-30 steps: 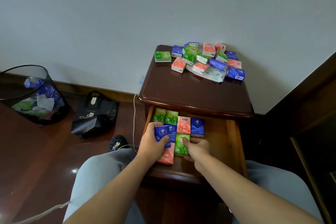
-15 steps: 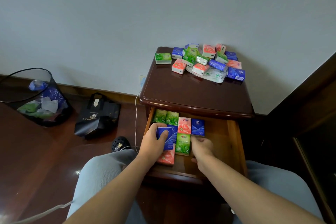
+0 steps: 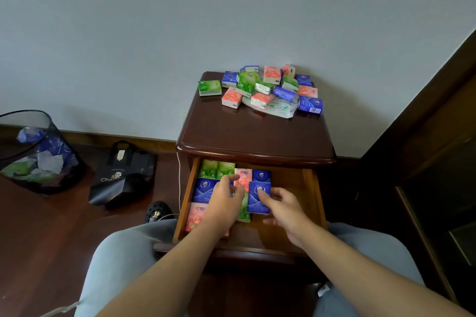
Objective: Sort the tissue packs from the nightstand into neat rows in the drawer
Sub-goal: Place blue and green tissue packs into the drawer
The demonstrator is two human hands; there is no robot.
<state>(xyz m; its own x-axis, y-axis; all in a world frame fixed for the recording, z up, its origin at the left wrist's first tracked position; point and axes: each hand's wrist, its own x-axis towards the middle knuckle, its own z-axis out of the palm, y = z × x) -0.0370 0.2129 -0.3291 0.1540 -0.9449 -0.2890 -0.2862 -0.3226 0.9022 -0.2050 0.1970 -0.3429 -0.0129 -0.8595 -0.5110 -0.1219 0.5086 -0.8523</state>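
The nightstand (image 3: pixel 252 134) carries a loose pile of green, pink and blue tissue packs (image 3: pixel 260 87) at its back. Its drawer (image 3: pixel 312 188) is pulled out. Two green packs (image 3: pixel 216 169), a pink pack (image 3: pixel 244 175) and a blue pack (image 3: pixel 262 175) line the drawer's back. In front of them lie a blue pack (image 3: pixel 204 190) and a pink pack (image 3: pixel 195 216) at the left. My left hand (image 3: pixel 225 201) rests over the middle packs, fingertips at the back row. My right hand (image 3: pixel 286 210) pinches another blue pack (image 3: pixel 258 201) by its right edge, partly over a green pack (image 3: pixel 244 211).
A crumpled clear wrapper (image 3: pixel 279 108) lies under the pile. On the floor to the left are a mesh bin (image 3: pixel 38 154), a black bag (image 3: pixel 123 175), a black shoe (image 3: pixel 157 211) and a white cable (image 3: pixel 179 183). Dark wooden furniture (image 3: pixel 425 136) stands at the right. The drawer's right part is bare wood.
My left hand let go of a blue pack at the drawer's left and slid right over the middle packs. My right hand now pinches a blue pack right of the pink one.
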